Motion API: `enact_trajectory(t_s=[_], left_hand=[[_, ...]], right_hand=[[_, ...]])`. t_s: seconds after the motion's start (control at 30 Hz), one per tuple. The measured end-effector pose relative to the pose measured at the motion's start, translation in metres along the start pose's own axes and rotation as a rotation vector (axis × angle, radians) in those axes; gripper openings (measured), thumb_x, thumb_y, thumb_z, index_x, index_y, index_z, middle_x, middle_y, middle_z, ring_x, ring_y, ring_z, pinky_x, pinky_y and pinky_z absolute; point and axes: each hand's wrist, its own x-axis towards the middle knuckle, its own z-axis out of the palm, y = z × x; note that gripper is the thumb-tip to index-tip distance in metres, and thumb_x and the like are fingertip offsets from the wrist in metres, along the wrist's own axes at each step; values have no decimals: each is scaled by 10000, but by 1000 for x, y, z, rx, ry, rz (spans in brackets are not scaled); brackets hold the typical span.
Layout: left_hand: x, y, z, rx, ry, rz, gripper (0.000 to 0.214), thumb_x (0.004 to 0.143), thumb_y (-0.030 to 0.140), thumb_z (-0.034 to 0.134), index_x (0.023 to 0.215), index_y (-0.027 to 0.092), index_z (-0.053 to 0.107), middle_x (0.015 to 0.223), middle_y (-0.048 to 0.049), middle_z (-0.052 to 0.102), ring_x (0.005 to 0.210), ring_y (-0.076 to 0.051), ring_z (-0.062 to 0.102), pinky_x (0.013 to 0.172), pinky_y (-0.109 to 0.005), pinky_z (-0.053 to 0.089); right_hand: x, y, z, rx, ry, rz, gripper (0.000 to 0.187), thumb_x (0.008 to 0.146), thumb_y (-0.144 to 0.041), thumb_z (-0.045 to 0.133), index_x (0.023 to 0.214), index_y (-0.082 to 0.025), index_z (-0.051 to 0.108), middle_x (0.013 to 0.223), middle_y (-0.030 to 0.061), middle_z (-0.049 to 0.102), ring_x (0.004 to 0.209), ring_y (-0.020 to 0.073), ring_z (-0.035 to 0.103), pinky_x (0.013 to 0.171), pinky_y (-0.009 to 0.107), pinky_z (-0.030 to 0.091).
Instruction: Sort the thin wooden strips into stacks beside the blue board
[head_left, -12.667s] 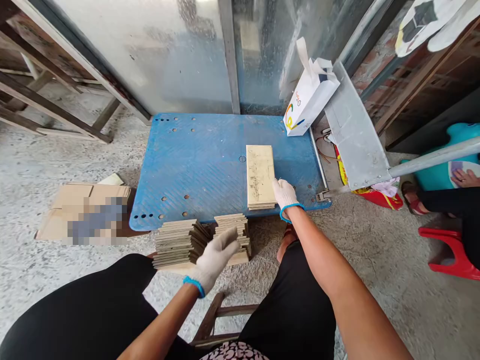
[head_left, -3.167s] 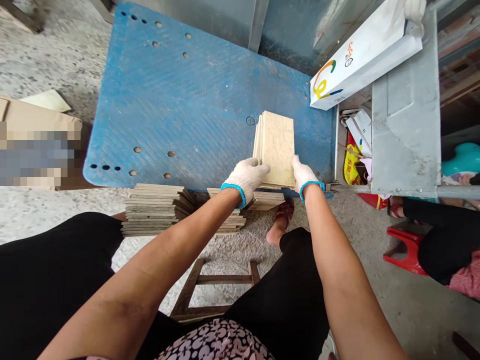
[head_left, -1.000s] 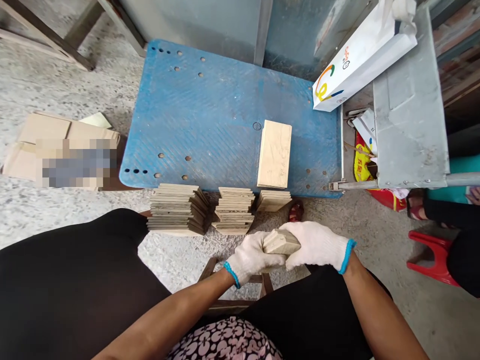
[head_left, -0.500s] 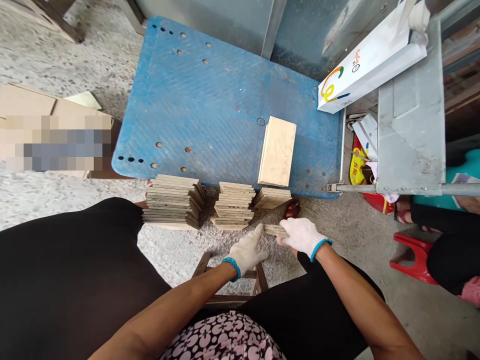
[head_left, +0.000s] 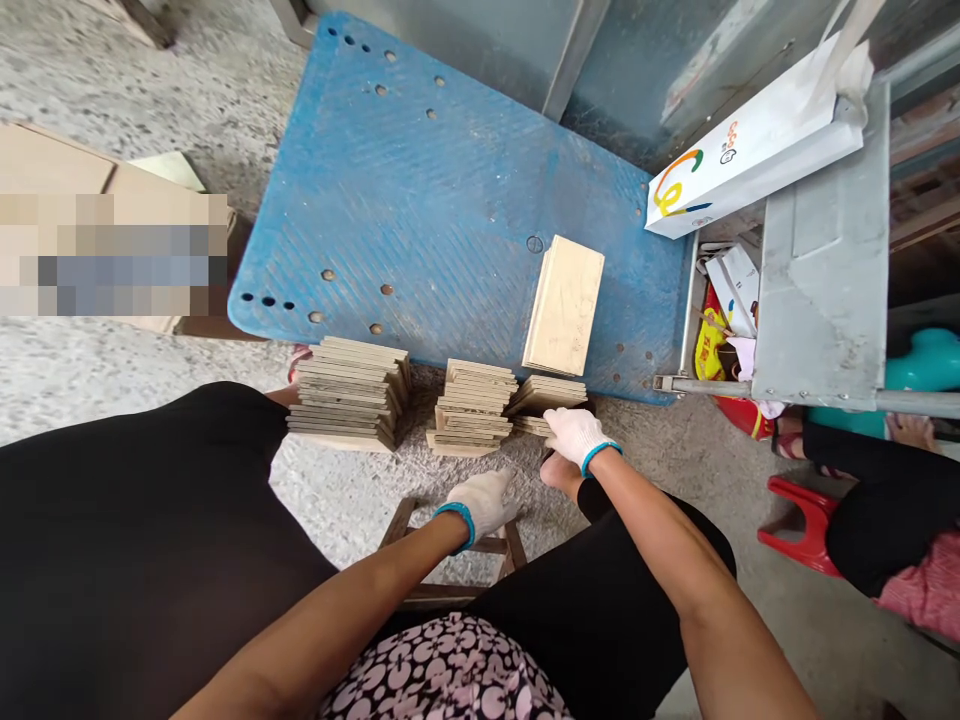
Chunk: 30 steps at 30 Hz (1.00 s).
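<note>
White-gloved left hand point(head_left: 481, 503) hangs loosely open, empty, over the wooden stool point(head_left: 457, 560). Right hand point(head_left: 573, 436) grips a few thin boards point(head_left: 534, 426) low beside the short pile point(head_left: 547, 393). Left of it stand two taller piles point(head_left: 472, 408). Beyond, one squared bundle point(head_left: 564, 305) lies on the blue surface point(head_left: 420, 200); most boards look unbundled.
</note>
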Motion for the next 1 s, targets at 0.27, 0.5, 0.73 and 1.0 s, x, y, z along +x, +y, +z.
enact_trajectory(t_s=[0.27, 0.5, 0.73, 1.0], left_hand=[[4, 1, -1, 24, -29, 48, 652, 791, 341, 549, 1391, 90, 497, 1288, -248, 587, 1172, -415, 558, 934, -495, 439], [6, -2, 2, -12, -5, 31, 626, 771, 289, 579, 1375, 132, 525, 1273, -211, 611, 1148, -362, 576, 946, -437, 435], [3, 0, 0, 10, 2, -5, 606, 777, 330, 576, 1364, 183, 542, 1254, -162, 635, 1137, -340, 578, 927, -409, 438], [0, 27, -18, -60, -47, 47, 607, 793, 362, 566, 1382, 221, 529, 1337, -103, 597, 1225, -294, 545, 997, -365, 428]], right_hand=[[11, 1, -6, 7, -10, -14, 353, 864, -391, 591, 1153, -193, 538, 1142, 146, 635, 988, 281, 659, 768, 350, 498], [11, 2, -9, 36, 48, 66, 350, 873, -406, 601, 1144, -198, 523, 1147, 142, 633, 1022, 285, 644, 807, 376, 485], [0, -1, -14, 97, 139, 58, 381, 922, -405, 523, 1240, -195, 499, 1199, 131, 620, 1069, 262, 612, 852, 349, 466], [-27, 23, -45, 449, 519, 202, 341, 974, -430, 357, 1076, -263, 636, 1127, 41, 683, 1019, 229, 631, 865, 320, 465]])
